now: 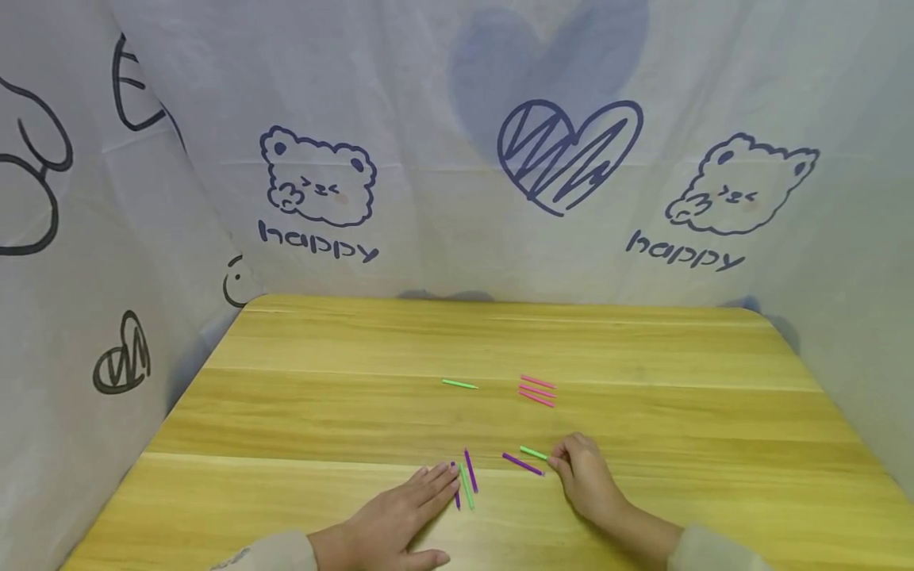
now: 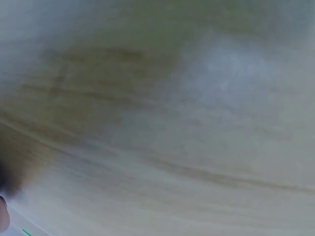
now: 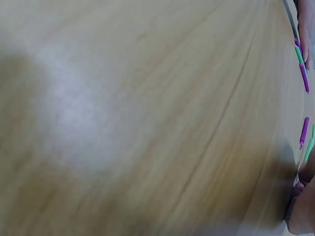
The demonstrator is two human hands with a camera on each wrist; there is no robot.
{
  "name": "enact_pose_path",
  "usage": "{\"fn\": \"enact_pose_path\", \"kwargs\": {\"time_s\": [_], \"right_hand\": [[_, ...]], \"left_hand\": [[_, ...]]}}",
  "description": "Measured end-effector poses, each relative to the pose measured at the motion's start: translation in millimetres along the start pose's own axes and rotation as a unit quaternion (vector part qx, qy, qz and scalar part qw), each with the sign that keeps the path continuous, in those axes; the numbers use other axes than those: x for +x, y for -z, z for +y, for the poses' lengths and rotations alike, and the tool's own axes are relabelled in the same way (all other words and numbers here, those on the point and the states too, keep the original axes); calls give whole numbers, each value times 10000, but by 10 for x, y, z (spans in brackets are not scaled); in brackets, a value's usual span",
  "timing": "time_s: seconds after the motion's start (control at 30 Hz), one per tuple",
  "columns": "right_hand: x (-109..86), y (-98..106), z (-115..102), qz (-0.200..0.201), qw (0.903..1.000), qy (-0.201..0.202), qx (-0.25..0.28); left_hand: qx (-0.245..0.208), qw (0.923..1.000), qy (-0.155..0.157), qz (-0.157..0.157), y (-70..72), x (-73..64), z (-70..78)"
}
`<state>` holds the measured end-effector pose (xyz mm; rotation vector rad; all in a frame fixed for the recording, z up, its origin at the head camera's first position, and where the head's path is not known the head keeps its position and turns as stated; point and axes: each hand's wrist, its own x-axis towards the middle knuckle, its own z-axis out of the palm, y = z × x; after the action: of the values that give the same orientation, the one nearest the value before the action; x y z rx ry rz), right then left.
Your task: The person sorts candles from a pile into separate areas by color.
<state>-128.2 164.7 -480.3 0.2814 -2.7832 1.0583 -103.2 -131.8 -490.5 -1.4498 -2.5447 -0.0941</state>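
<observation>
Head view: we judge the step in hand is gripping one green stick [image 1: 533, 453], just beside a purple stick [image 1: 524, 464].
We count three green, three purple and three pink sticks [image 1: 537, 391] on this surface [image 1: 664, 428]; the right hand [image 1: 589, 485] pinches that green one, the left hand [image 1: 396, 511] lies flat; next seems to call for a steady pinch. Left wrist view: we see mainly surface. Right wrist view: we find purple and green at the edge.
</observation>
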Motion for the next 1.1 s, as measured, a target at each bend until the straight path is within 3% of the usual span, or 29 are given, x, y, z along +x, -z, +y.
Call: {"fn": "enact_pose_path", "kwargs": {"time_s": [0.5, 1.1], "right_hand": [[77, 37, 2, -233, 9996, -124, 44], [198, -19, -39, -24, 9991, 391, -153]], "left_hand": [[-198, 9996, -11, -184, 54, 38, 0], [-374, 9972, 65, -640, 131, 75, -14]]}}
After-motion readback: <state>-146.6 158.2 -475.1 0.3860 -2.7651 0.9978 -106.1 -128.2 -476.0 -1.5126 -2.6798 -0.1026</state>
